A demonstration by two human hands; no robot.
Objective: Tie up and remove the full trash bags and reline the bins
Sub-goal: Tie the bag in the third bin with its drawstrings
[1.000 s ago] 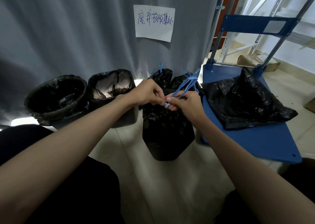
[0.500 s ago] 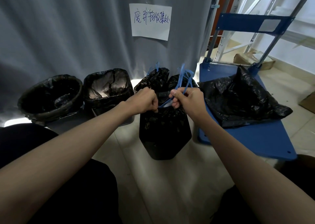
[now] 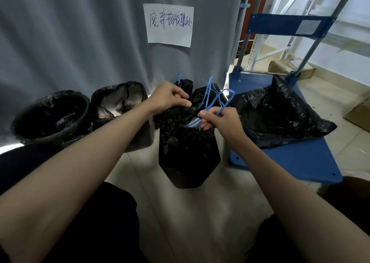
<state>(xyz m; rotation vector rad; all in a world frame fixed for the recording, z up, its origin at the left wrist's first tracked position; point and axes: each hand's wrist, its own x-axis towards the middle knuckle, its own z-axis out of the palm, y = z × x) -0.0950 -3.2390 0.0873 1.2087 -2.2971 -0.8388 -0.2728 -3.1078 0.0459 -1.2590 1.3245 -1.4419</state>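
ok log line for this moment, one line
step: tying bin bag | left hand: pinching bag rim | right hand: holding blue drawstring | bag: not closed

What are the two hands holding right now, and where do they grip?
The right hand pinches the blue drawstring of the black trash bag near its lower end. The left hand pinches the bag's gathered plastic at the top edge.

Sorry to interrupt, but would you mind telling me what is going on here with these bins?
A person is closing the black trash bag in the middle bin. The right hand grips its blue drawstrings, and the left hand pinches the bag's gathered top. The bag is not tied yet. To the left stand a round bin and a square bin, both lined. Another black bag lies on the blue cart.
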